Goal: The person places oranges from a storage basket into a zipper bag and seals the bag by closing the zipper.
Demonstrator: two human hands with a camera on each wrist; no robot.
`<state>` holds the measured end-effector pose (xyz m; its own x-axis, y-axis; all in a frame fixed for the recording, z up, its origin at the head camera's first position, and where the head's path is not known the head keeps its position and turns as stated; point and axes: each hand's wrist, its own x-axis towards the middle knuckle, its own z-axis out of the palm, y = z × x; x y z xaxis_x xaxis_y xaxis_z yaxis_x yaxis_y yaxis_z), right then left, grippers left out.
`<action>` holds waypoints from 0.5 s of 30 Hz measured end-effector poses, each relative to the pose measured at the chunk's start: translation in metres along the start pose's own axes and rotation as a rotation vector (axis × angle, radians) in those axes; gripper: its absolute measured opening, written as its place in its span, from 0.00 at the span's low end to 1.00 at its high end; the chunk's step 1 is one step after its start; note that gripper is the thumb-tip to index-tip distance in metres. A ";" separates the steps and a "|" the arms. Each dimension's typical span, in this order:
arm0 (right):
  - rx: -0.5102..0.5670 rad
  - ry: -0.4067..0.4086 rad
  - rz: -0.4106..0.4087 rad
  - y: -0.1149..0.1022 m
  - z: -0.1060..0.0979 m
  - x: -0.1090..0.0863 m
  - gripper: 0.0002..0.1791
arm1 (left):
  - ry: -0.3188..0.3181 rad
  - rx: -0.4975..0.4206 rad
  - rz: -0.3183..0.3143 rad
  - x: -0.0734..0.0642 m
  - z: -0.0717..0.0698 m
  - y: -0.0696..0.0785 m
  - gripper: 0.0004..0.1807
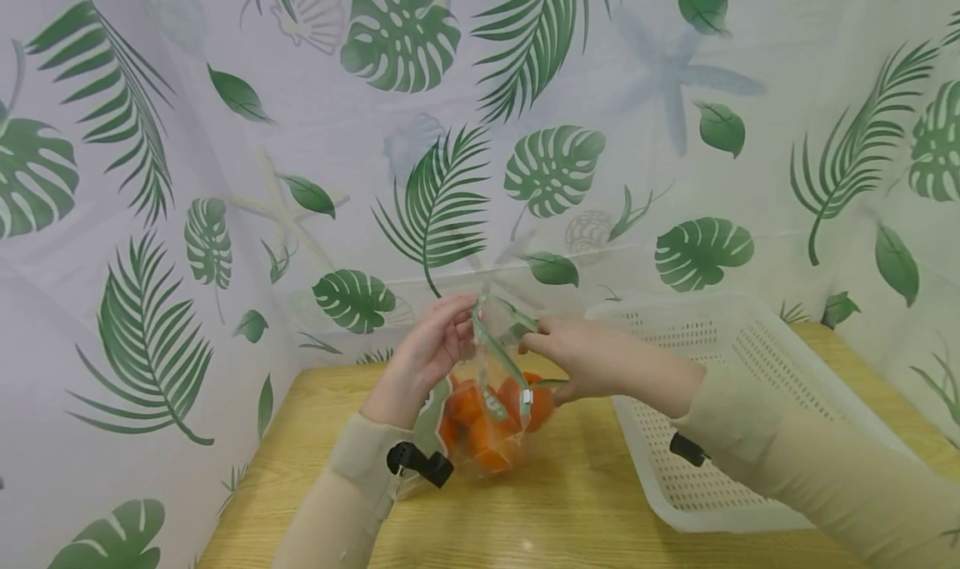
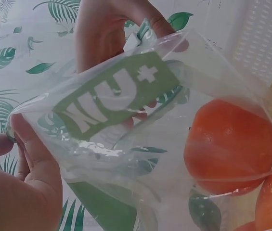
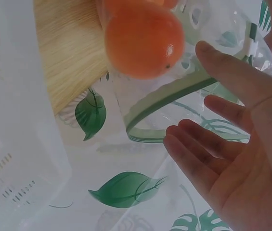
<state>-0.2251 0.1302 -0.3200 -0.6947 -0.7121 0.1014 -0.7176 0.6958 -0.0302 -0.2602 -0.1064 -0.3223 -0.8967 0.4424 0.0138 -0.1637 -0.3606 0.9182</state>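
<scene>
A clear zip bag (image 1: 501, 348) with a green seal strip and a white slider stands on the table, its mouth partly spread. Several oranges (image 1: 491, 448) lie inside its lower part. My left hand (image 1: 438, 344) pinches one corner of the bag's mouth between thumb and fingers, as the left wrist view shows (image 2: 25, 168). On the other side of the mouth is my right hand (image 1: 592, 356), fingers apart and loosely bent beside the green strip (image 3: 174, 98). In the right wrist view one orange (image 3: 145, 41) shows near the bag's opening.
A white perforated plastic basket (image 1: 652, 469) stands on the wooden table (image 1: 465, 527) to the right, under my right forearm. Behind the table hangs a white cloth (image 1: 465, 102) printed with green leaves.
</scene>
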 end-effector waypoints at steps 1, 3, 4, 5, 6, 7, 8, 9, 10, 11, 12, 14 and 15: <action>0.001 0.002 -0.003 0.000 0.000 0.000 0.35 | 0.004 0.002 0.005 0.000 0.001 0.001 0.24; -0.005 0.004 -0.004 0.001 0.000 -0.001 0.35 | 0.008 0.004 0.014 0.001 0.002 0.002 0.24; -0.009 0.005 -0.004 0.001 0.000 -0.001 0.35 | 0.010 0.006 0.018 0.001 0.002 0.003 0.24; -0.014 0.004 -0.004 0.002 0.000 -0.002 0.35 | 0.011 0.007 0.022 0.001 0.003 0.004 0.23; -0.022 0.005 -0.004 0.002 0.000 -0.003 0.35 | 0.015 0.006 0.025 0.001 0.003 0.004 0.23; -0.027 0.004 0.001 0.002 0.001 -0.003 0.35 | 0.016 0.006 0.028 0.001 0.003 0.005 0.22; -0.029 0.002 0.005 0.003 0.001 -0.004 0.35 | 0.018 0.010 0.032 0.001 0.003 0.006 0.23; -0.030 0.001 0.009 0.003 0.001 -0.005 0.35 | 0.023 0.013 0.036 0.001 0.003 0.006 0.23; -0.034 0.005 0.008 0.003 0.001 -0.006 0.35 | 0.035 0.015 0.038 0.001 0.004 0.007 0.23; -0.035 0.010 0.006 0.004 0.001 -0.007 0.35 | 0.044 0.016 0.041 0.001 0.004 0.007 0.23; -0.039 0.018 0.001 0.005 0.001 -0.008 0.35 | 0.055 0.018 0.045 0.002 0.004 0.008 0.23; -0.045 0.035 -0.009 0.005 0.001 -0.009 0.35 | 0.085 0.022 0.051 0.002 0.006 0.010 0.23; -0.049 0.043 -0.013 0.006 0.001 -0.009 0.35 | 0.102 0.018 0.052 0.002 0.006 0.011 0.23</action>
<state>-0.2231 0.1405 -0.3223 -0.6818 -0.7172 0.1440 -0.7226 0.6910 0.0204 -0.2610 -0.1043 -0.3098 -0.9413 0.3369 0.0225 -0.1087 -0.3654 0.9245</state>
